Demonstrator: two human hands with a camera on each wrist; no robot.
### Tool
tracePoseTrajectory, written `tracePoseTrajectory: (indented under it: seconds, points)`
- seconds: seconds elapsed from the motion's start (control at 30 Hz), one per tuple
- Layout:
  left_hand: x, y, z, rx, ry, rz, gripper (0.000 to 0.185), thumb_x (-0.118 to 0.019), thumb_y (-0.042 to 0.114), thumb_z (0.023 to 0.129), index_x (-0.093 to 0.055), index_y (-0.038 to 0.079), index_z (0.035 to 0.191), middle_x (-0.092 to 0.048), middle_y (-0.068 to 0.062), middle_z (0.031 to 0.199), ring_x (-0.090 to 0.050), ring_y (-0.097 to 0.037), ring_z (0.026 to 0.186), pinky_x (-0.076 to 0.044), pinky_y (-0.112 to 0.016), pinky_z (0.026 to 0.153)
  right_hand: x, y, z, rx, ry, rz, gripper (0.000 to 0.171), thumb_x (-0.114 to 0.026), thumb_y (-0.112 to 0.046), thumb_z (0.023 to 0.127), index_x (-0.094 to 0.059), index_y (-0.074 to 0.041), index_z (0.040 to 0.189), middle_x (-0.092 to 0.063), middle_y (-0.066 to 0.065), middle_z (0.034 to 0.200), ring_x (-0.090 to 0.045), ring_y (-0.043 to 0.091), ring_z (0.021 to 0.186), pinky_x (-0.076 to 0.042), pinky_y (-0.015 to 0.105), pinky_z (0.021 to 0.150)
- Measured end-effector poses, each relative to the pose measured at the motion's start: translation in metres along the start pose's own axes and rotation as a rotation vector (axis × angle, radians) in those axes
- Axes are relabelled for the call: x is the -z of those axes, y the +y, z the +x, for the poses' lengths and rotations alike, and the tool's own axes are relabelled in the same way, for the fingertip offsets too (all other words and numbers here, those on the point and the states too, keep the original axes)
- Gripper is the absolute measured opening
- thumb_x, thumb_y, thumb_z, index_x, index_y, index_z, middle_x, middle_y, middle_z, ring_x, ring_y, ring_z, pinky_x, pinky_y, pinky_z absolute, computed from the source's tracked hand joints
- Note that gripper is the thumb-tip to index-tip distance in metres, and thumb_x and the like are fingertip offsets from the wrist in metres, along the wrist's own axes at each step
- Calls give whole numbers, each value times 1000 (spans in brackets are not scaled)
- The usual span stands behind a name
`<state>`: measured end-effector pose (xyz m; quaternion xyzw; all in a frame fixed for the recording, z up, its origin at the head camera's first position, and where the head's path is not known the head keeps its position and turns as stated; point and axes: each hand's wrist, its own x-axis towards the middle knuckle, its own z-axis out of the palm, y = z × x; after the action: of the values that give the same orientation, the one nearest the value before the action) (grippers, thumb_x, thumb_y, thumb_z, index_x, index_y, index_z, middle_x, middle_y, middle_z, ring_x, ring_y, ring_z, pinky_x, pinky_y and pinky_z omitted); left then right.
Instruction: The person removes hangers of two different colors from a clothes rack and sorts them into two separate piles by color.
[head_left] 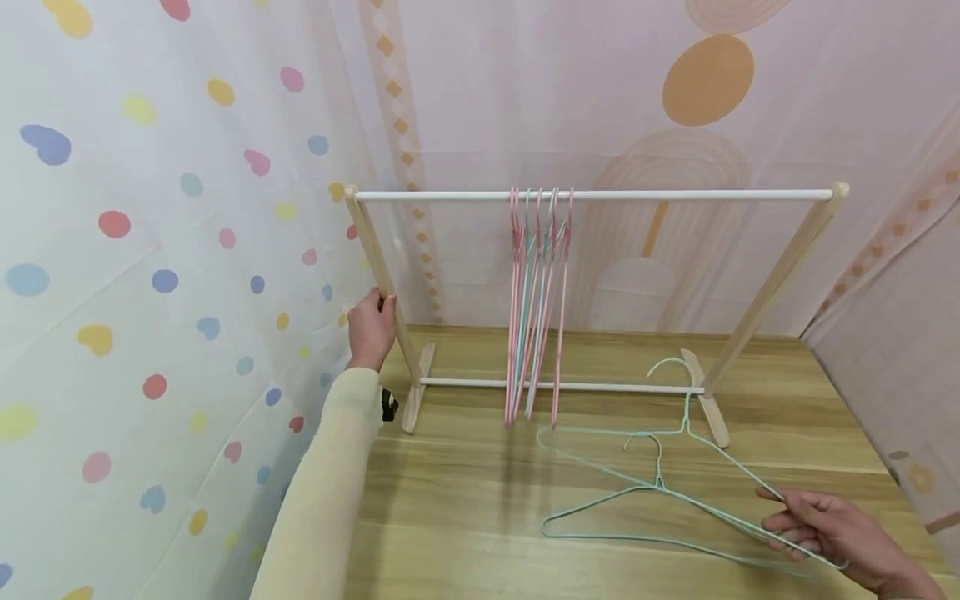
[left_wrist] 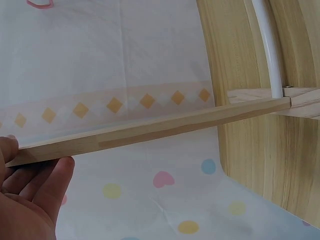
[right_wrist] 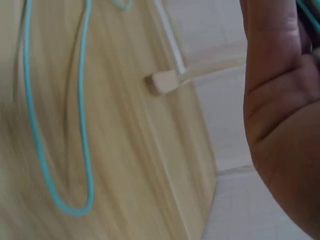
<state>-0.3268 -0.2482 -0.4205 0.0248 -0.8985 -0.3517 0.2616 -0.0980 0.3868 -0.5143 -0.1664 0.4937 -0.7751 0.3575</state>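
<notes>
My left hand [head_left: 372, 329] grips the left wooden post [head_left: 375, 250] of a small clothes rack, thumb on one side and fingers on the other. In the left wrist view, that post [left_wrist: 150, 130] slants across from the fingers to its foot. At lower right, my right hand [head_left: 832, 533] pinches the right end of a mint-green wire clothes hanger [head_left: 738, 473], its hook toward the rack. A second mint-green hanger [head_left: 611, 536] lies below and overlaps it near the fingers. In the right wrist view, a rounded hanger end [right_wrist: 75, 210] shows over the wood beside the hand.
Several pink, mint and pale hangers [head_left: 558, 333] hang bunched near the middle of the rack's white top bar [head_left: 675, 195]. A lower white bar [head_left: 615, 387] joins the wooden feet [head_left: 708, 408]. Patterned curtains [head_left: 187, 333] enclose the wood-grain surface [head_left: 450, 500] at left, back and right.
</notes>
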Motion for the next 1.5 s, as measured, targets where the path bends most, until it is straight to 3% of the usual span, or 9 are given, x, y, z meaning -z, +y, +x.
tracePoseTrajectory:
  seconds: [0.17, 0.33, 0.53, 0.77, 0.83, 0.97, 1.2, 1.5]
  points:
    - [1, -1, -1, 12, -11, 7, 27, -51, 23, 103, -55, 0, 90, -53, -15, 73, -50, -28, 62, -41, -38, 56, 14, 3, 1, -102, 7, -97, 50, -17, -7, 109, -61, -11, 133, -67, 17, 110, -68, 21, 91, -55, 29, 72]
    - [2, -1, -1, 19, -13, 12, 27, -50, 23, 103, -55, 0, 90, -52, -14, 73, -49, -29, 62, -40, -38, 57, 24, 10, 7, -177, -41, -101, 45, -19, -7, 109, -58, -3, 132, -68, 17, 104, -68, 19, 86, -54, 27, 68]
    - [2, -1, -1, 17, -20, 4, 27, -50, 24, 103, -55, 1, 90, -52, -14, 73, -50, -28, 63, -42, -38, 57, 36, 17, 9, -211, -75, -61, 41, -23, -8, 109, -56, 8, 128, -69, 14, 100, -68, 16, 82, -54, 26, 67]
    - [3, 2, -2, 22, -25, 2, 26, -51, 23, 103, -55, 0, 91, -53, -15, 73, -51, -28, 63, -42, -38, 57, 53, 22, 7, -234, -92, -56, 42, -23, -9, 109, -58, 3, 129, -69, 13, 102, -66, 12, 77, -51, 24, 62]
    - [3, 3, -3, 24, -25, 4, 26, -51, 23, 103, -55, 0, 91, -52, -14, 73, -50, -28, 62, -41, -38, 57, 55, 23, 8, -241, -79, -74, 41, -24, -10, 109, -55, 8, 129, -70, 12, 100, -65, 11, 75, -50, 24, 61]
    - [4, 2, -3, 20, -18, 9, 25, -51, 23, 103, -54, 1, 90, -50, -13, 72, -48, -27, 61, -40, -38, 56, 56, 27, 9, -252, 2, -163, 38, -31, -11, 108, -53, 16, 125, -70, 10, 93, -65, 10, 72, -51, 23, 59]
    - [2, 1, -4, 1, -7, 0, 24, -53, 21, 102, -53, 2, 87, -49, -13, 70, -47, -28, 60, -38, -38, 55, 49, 33, 8, -288, 205, -411, 35, -44, -14, 105, -61, 16, 108, -69, 6, 87, -65, 11, 71, -52, 24, 60]
    - [2, 0, -2, 3, -1, 2, 24, -52, 21, 103, -53, 2, 87, -48, -12, 69, -46, -27, 59, -37, -37, 56, 36, 21, 10, -289, 376, -765, 41, -49, -21, 103, -63, 16, 112, -68, 24, 100, -67, 16, 85, -54, 32, 67]
